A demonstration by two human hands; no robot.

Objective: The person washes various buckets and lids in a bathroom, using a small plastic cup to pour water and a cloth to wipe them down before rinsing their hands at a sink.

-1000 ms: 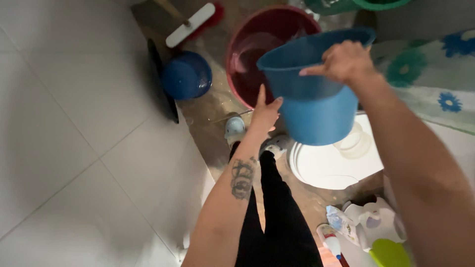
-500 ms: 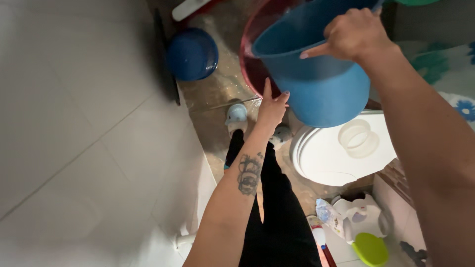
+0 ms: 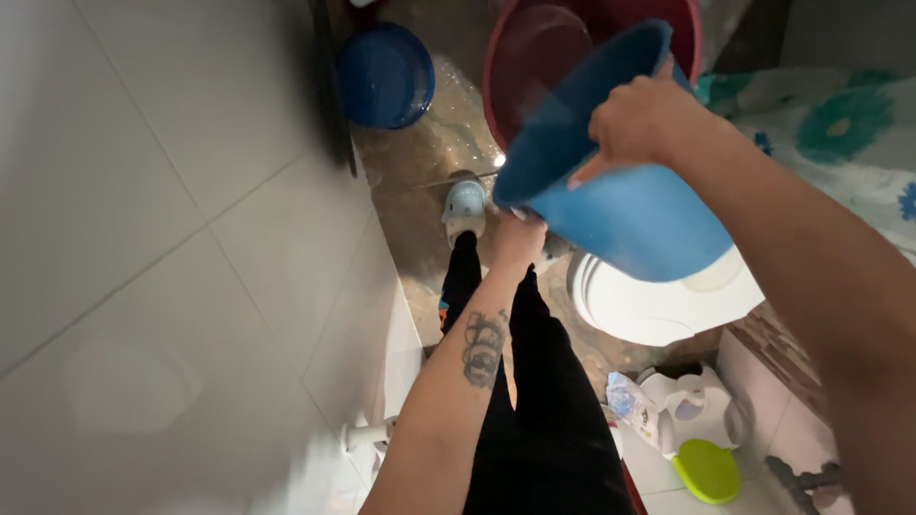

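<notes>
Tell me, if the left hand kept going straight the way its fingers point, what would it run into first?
The left hand points up and away, already at the lower edge of the tilted blue bucket, so it would likely meet that first. Beyond lies the red basin; depth is uncertain.
</notes>
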